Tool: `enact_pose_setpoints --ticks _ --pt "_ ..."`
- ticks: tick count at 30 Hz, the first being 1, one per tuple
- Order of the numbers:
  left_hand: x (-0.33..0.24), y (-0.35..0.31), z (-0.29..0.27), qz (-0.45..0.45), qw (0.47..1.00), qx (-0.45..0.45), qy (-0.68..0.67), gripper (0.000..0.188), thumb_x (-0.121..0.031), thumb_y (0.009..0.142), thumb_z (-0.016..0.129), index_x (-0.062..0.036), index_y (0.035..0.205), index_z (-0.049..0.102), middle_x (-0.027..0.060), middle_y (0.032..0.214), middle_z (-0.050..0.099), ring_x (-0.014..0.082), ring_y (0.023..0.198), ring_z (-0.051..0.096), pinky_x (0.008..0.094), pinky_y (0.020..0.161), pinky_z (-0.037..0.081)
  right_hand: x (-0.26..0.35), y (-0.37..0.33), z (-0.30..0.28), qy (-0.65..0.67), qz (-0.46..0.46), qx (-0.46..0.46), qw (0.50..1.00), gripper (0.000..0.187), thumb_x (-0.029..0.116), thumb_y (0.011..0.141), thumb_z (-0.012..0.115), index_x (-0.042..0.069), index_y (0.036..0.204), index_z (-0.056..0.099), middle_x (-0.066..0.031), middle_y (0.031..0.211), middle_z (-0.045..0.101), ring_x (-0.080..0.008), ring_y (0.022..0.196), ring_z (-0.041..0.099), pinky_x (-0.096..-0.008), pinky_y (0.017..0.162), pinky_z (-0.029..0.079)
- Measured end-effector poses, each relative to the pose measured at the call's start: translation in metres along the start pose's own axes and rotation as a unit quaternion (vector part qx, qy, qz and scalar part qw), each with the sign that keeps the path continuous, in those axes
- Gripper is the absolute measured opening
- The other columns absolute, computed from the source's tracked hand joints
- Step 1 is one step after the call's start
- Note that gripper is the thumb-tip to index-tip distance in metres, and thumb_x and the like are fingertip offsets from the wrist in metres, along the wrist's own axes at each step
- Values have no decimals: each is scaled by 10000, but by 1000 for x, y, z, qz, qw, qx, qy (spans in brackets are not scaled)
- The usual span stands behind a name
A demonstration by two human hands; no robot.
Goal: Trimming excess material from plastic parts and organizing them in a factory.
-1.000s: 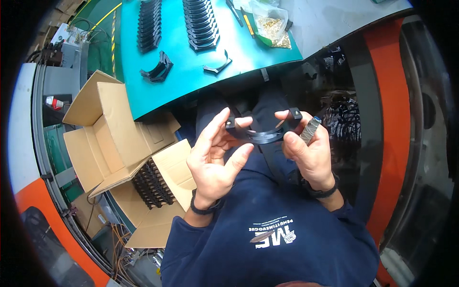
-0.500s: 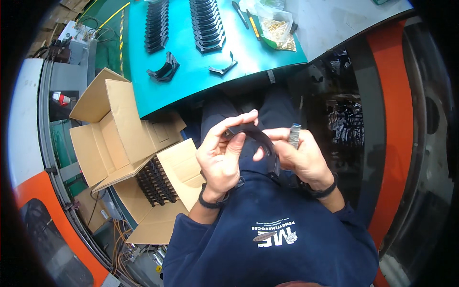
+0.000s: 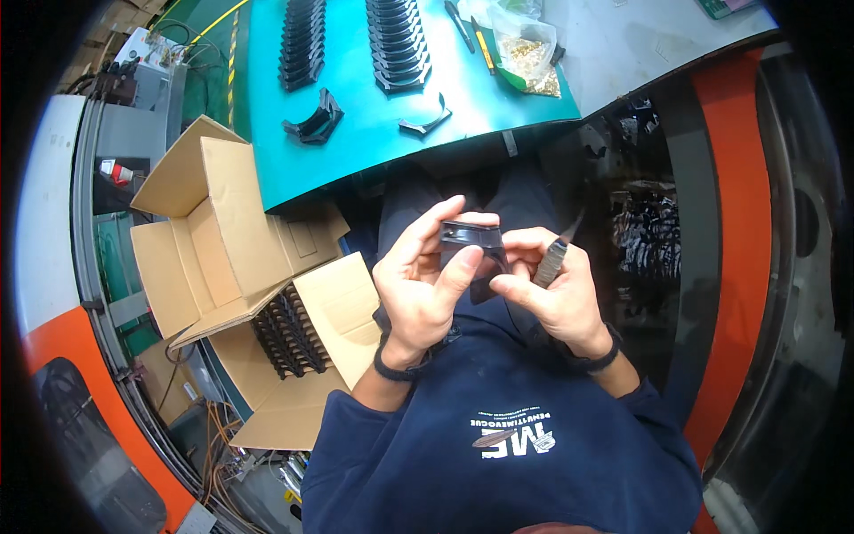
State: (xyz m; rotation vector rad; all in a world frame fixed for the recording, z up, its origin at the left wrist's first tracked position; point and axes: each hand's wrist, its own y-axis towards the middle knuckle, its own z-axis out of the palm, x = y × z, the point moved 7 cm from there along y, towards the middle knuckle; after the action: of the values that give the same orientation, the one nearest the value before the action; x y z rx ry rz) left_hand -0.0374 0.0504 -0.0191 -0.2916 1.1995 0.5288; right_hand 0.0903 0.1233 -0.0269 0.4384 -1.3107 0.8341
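Observation:
My left hand (image 3: 416, 289) grips a glossy black curved plastic part (image 3: 471, 235) between thumb and fingers, above my lap. At its right end, the fingers of my right hand (image 3: 569, 298) touch or nearly touch the part; the exact contact is hidden. Tucked in that right hand is a small knife (image 3: 551, 263) with a grey wrapped handle, its thin blade pointing up and away. On the green tabletop (image 3: 356, 165) ahead lie a small group of curved black parts (image 3: 314, 118) and a single slim one (image 3: 427, 118).
Two rows of nested black parts (image 3: 302, 44) stand farther back. Beside them are a black pen (image 3: 461, 27), a yellow-and-black pen-like tool (image 3: 483, 46) and a clear bag of small gold-coloured pieces (image 3: 531, 60). An open cardboard box (image 3: 342, 307) at left contains black parts. Orange machine frames (image 3: 731, 178) flank me.
My left hand has turned the black part, so its broad face now shows. The right hand's knife has tilted, with its blade leaning farther right.

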Motion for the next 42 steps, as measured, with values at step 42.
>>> enact_pose_setpoints --ticks 42 --pt "-27 -10 6 32 975 -88 204 202 -101 856 554 84 901 621 167 769 630 232 615 620 300 569 486 79 -5 23 -496 -326 -103 798 337 158 718 800 -18 982 683 -75 704 586 -217 586 529 -318 531 419"
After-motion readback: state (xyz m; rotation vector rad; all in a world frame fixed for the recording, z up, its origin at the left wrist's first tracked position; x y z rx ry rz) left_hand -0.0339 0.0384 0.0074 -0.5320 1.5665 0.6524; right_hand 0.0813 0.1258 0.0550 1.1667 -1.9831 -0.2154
